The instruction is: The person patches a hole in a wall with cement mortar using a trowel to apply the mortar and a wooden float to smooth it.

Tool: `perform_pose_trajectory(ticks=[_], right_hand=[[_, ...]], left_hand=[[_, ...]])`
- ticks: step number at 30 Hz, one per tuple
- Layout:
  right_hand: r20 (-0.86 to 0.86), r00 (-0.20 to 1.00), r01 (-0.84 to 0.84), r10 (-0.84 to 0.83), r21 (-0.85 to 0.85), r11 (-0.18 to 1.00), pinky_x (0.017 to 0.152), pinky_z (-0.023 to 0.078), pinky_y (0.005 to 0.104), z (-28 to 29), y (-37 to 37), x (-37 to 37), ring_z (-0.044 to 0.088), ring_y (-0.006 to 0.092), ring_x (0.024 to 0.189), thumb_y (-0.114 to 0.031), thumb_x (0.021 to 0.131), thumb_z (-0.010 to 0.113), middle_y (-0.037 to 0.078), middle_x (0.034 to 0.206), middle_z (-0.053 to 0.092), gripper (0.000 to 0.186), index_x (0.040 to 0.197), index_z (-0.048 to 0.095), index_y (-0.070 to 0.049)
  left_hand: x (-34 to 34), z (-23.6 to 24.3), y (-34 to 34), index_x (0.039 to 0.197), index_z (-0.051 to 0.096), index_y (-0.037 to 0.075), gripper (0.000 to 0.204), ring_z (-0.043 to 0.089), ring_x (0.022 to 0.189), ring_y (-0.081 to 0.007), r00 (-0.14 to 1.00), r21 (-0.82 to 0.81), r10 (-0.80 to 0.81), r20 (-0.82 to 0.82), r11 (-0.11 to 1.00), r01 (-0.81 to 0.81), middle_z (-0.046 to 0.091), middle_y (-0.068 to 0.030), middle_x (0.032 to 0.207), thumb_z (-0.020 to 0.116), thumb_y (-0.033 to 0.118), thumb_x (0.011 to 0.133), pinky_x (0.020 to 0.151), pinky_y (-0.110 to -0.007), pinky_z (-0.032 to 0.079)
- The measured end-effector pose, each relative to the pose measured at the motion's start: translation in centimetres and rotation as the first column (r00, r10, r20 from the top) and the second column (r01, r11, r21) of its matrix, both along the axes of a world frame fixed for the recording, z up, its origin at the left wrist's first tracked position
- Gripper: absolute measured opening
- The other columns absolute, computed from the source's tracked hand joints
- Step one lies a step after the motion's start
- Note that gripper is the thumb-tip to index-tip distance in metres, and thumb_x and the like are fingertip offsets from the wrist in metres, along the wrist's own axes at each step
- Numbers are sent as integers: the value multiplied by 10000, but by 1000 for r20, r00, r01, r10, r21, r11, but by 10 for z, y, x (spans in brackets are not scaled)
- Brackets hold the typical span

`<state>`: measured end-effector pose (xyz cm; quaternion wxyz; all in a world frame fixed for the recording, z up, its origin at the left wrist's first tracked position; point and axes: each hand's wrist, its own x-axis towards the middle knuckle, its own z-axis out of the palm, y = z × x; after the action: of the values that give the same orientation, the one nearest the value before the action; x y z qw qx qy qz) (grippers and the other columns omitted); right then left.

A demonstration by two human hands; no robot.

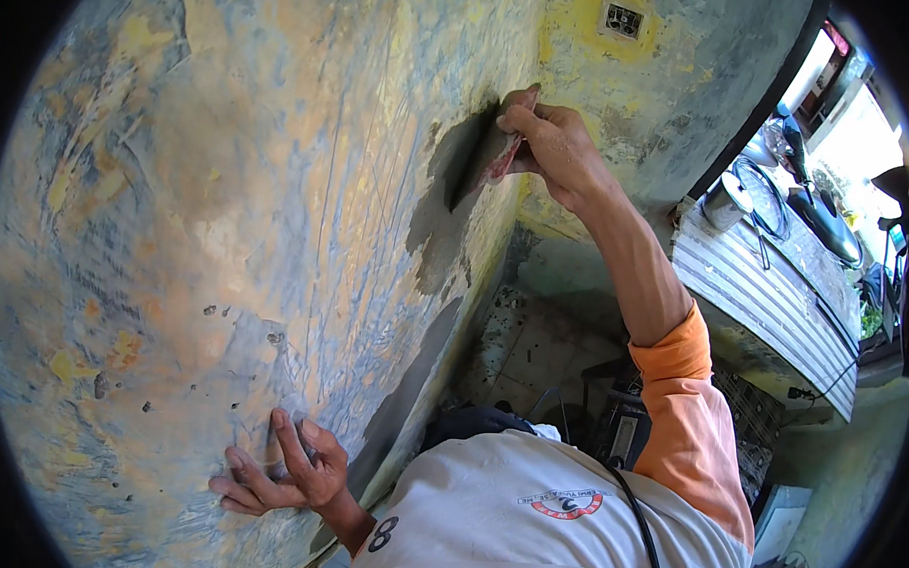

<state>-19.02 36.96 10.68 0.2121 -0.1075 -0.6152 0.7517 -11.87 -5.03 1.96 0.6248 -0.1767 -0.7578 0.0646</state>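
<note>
My right hand (559,152) is closed on a flat scraper (476,170) with a dark blade and a reddish edge, held against the patchy, scratched wall (197,195) near the corner. Wet-looking grey filler (428,241) shows around and below the blade, and another grey strip (401,392) runs lower along that wall. My left hand (288,473) lies against the wall low down, its fingers apart and bent, with nothing visible in it. Small dark holes pit the wall near that hand.
A wall socket (622,21) is at the top of the side wall. At right, a corrugated ledge (754,299) holds a pot (724,201), cables and dark items beside a bright opening. Below are floor tiles (562,358) and dark objects behind my body.
</note>
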Motion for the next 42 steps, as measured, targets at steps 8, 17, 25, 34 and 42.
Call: perform_pose_trajectory(ticks=[8, 17, 25, 34, 42], right_hand=[[-153, 988, -2, 27, 165, 986, 688, 671, 398, 62, -23, 29, 745, 279, 666, -121, 998, 624, 193, 814, 696, 293, 1002, 625, 173], [-83, 932, 360, -353, 319, 877, 663, 505, 326, -39, 63, 63, 586, 95, 760, -212, 991, 675, 12, 843, 650, 270, 1069, 731, 40], [-10, 918, 380, -395, 302, 874, 591, 480, 370, -146, 42, 9, 609, 136, 636, -230, 1046, 627, 52, 675, 610, 309, 1052, 696, 70], [-94, 891, 415, -444, 566, 713, 629, 534, 455, -108, -73, 36, 692, 389, 685, -151, 1014, 624, 260, 779, 680, 384, 1378, 645, -31], [-306, 904, 427, -298, 649, 630, 813, 624, 495, -126, -135, 62, 728, 454, 996, -59, 910, 697, 240, 1326, 683, 632, 1519, 527, -72]], left_hand=[[2, -1, 2, 1200, 798, 158, 303, 274, 1576, -477, 1000, 3, -4, 20, 1000, 4, 482, -181, 1562, 615, 351, 1055, 1287, -613, 88], [1, 0, 1, 1196, 810, 153, 305, 309, 1566, -465, 999, -15, -32, -8, 999, 32, 524, -189, 1537, 621, 351, 1061, 1297, -578, 119], [1, 3, 0, 1183, 816, 129, 293, 321, 1567, -438, 998, -58, -48, -32, 997, 46, 531, -184, 1553, 643, 324, 1047, 1293, -540, 146], [2, 4, 2, 1191, 813, 142, 290, 319, 1567, -437, 998, -70, -59, -23, 996, 57, 531, -190, 1554, 646, 328, 1042, 1293, -546, 129], [1, 2, 4, 1204, 808, 145, 296, 334, 1560, -435, 996, -57, -93, -3, 994, 92, 554, -184, 1539, 639, 329, 1044, 1296, -545, 105]])
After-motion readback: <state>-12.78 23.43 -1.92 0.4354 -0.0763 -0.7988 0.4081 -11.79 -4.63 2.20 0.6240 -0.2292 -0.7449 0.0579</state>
